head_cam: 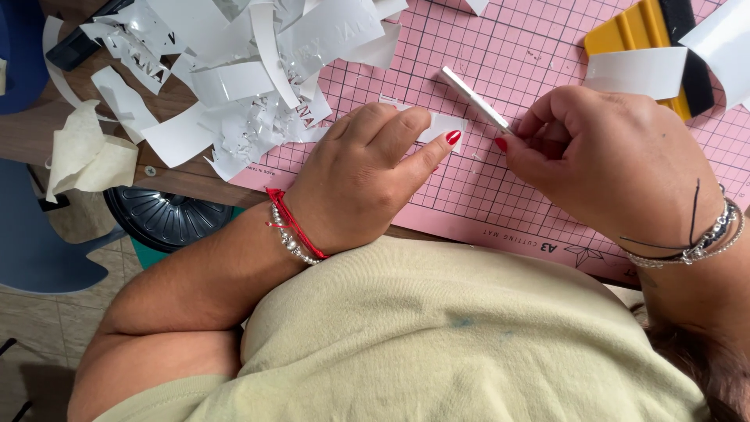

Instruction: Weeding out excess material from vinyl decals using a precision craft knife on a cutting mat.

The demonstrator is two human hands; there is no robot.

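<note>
Nearest the camera: beige shirt fills the bottom, w/ both forearms reaching out over it. Left hand, red cord + bead bracelets at wrist, lies palm-down w/ fingers curled loosely, pressing a small white sticker piece flat on the pink cutting mat; nothing gripped, just held down. Right hand, thin bracelets at wrist, is closed in a pinch round a slim silver tool, held like a pen; shaft slants up-left, tip hidden by fingers, just beside the sticker piece. Mat sits on a wooden table. Farther left: heap of white vinyl scraps, partly on mat, partly on table, + crumpled cream backing paper at table edge. Far right top: yellow squeegee w/ black edge, a white strip lying across it.
</note>
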